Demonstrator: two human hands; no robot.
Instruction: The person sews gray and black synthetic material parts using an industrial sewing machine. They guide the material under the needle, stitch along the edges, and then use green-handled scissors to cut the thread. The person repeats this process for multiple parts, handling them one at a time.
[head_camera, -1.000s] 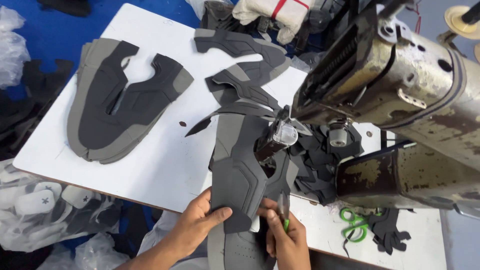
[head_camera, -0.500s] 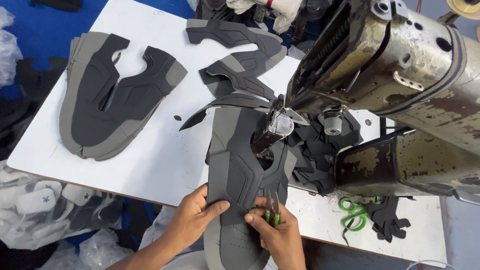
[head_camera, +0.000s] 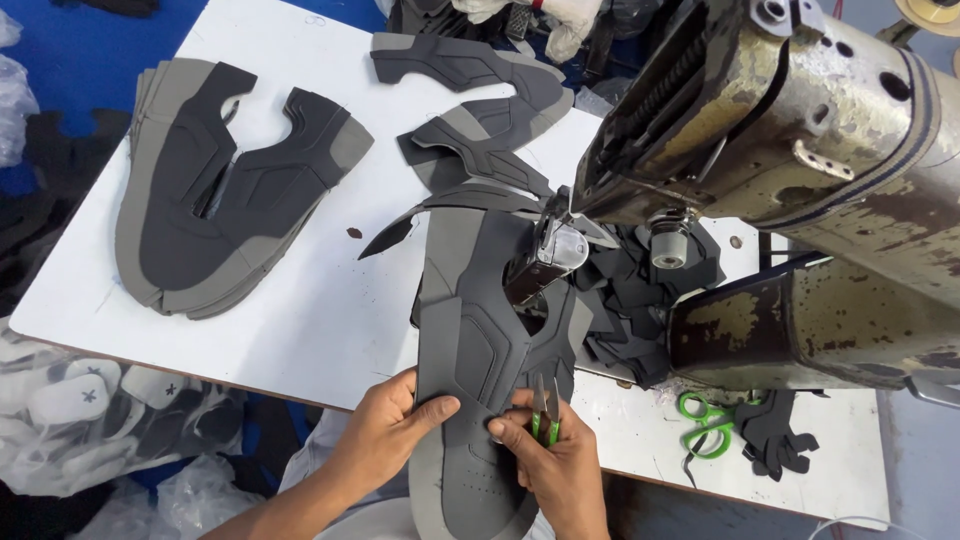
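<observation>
Near the table's front edge, the left hand (head_camera: 385, 435) presses flat on the grey shoe piece (head_camera: 480, 340) under the sewing machine (head_camera: 780, 130), while the right hand (head_camera: 555, 455) pinches small snips (head_camera: 545, 410), likely ready to cut thread carefully.

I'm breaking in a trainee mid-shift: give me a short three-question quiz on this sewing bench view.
1. True or false: the left hand rests flat on the grey and black shoe upper piece lying under the sewing machine.
2. What does the right hand hold? A) green-handled thread snips B) a needle C) a marker
3. Where does the stack of cut upper pieces lie on the white table: toward its left end or its right end?

Key: 1 true; 2 A; 3 left end. The green scissors lie apart, untouched, to the right of the hands.
</observation>
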